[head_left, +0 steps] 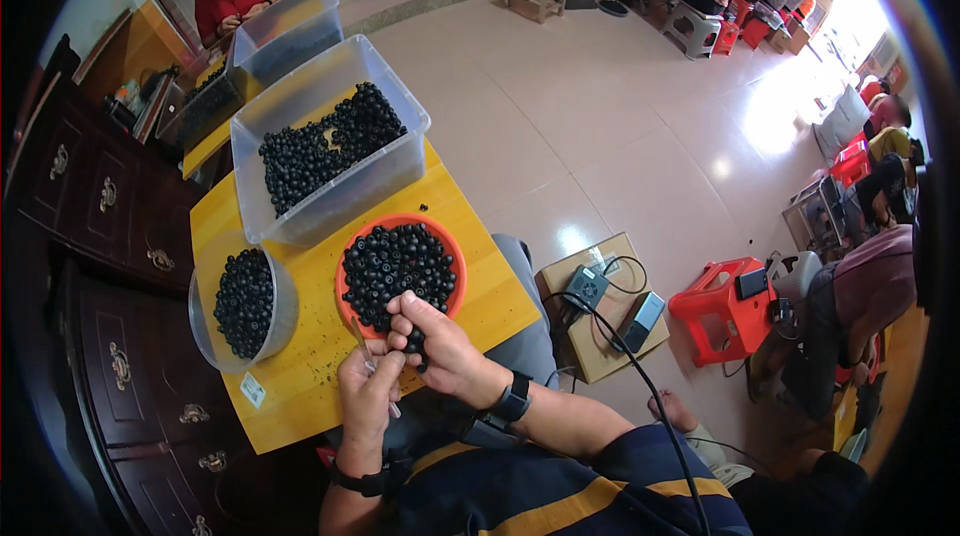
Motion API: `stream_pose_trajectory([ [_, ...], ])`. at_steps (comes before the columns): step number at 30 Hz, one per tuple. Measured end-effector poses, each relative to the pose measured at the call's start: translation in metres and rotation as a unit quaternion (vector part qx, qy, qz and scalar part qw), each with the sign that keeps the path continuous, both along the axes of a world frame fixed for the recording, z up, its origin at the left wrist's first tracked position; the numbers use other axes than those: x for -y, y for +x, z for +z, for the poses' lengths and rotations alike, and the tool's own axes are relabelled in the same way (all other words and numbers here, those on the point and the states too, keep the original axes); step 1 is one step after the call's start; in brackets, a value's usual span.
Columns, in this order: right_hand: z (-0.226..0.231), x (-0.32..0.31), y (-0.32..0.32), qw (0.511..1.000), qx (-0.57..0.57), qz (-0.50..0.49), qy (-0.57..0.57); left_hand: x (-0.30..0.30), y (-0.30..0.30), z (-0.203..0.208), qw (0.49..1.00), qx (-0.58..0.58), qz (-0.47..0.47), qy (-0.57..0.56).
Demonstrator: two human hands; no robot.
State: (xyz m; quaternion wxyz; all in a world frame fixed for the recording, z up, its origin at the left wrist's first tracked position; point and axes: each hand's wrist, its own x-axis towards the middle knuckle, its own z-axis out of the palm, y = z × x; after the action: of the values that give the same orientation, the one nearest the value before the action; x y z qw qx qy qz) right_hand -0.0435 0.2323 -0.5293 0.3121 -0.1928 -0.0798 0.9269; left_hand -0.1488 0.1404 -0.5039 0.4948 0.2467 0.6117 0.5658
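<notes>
The left hand [364, 398] is closed around a thin tool [370, 366], which slants between the fingers with its upper tip near the rim of an orange bowl [462, 271]. The right hand [447, 351] is curled, grasping one or more dark round pieces [414, 341] beneath the thumb; the exact count is hidden by the fingers. Both hands meet at the near side of the bowl, fingertips close together. A dark wristband [515, 396] encircles the right wrist, and a dark strap [360, 481] encircles the left. The bowl is filled with similar pieces and rests on a yellow table [488, 301]. Left of the bowl stands a round translucent tub [288, 304], partly filled with the same kind of piece. Beyond both containers, a large rectangular clear bin [395, 173] holds a wide layer of pieces, with a patch of its bottom exposed. Small dark crumbs are scattered between tub and bowl, and a small white packet [252, 391] lies near the left table edge. Past the large bin stands a second clear bin [285, 31], with a co-worker in a red top [232, 1] seated behind it. Dark wooden drawers [110, 191] line the left side. To the right, on the tiled floor, a cardboard box [600, 351] carries two electronic units beside a red stool [712, 321].
</notes>
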Motion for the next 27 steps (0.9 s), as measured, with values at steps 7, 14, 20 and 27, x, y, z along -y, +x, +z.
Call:
stream_pose_trajectory([
  [7, -0.014, -0.022, 0.042, 0.986, -0.099, -0.028, -0.129, -0.018, -0.012, 0.012, 0.99, -0.139, 0.011, 0.008],
  [14, -0.004, -0.012, 0.051, 0.968, -0.145, -0.001, -0.206, -0.017, -0.02, -0.001, 0.973, -0.219, 0.01, 0.067],
  [20, 0.002, -0.005, 0.035, 0.969, -0.134, -0.009, -0.206, 0.009, 0.015, 0.02, 0.948, -0.293, -0.034, 0.12],
  [27, -0.005, 0.003, 0.023, 0.982, -0.136, -0.031, -0.124, 0.018, 0.014, 0.014, 0.914, -0.391, -0.023, 0.108],
])
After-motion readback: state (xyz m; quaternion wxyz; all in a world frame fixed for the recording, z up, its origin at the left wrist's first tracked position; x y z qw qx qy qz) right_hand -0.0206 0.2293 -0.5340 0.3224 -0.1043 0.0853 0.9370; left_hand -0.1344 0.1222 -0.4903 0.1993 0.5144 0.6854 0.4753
